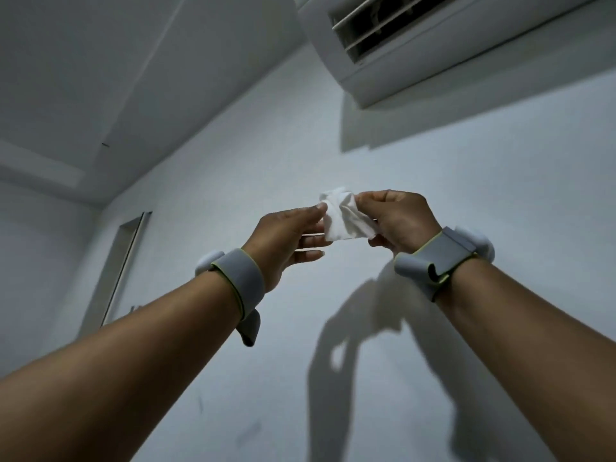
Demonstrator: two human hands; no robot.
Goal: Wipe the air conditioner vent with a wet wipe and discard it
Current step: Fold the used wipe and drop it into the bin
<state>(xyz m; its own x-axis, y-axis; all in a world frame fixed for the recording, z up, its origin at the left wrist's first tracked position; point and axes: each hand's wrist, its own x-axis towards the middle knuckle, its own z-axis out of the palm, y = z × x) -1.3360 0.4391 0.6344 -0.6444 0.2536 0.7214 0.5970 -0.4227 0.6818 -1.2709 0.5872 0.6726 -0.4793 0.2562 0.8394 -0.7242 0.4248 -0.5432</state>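
A crumpled white wet wipe is held up in front of the wall between both hands. My left hand pinches its left edge with thumb and forefinger, the other fingers straight. My right hand grips its right side with curled fingers. Both wrists wear grey bands. The white air conditioner hangs on the wall at the upper right, well above the hands. Its vent is open, with pale slats across a dark opening.
A plain white wall fills the view, with the hands' shadows on it at the lower right. The ceiling meets it at the upper left. A narrow door frame stands at the left.
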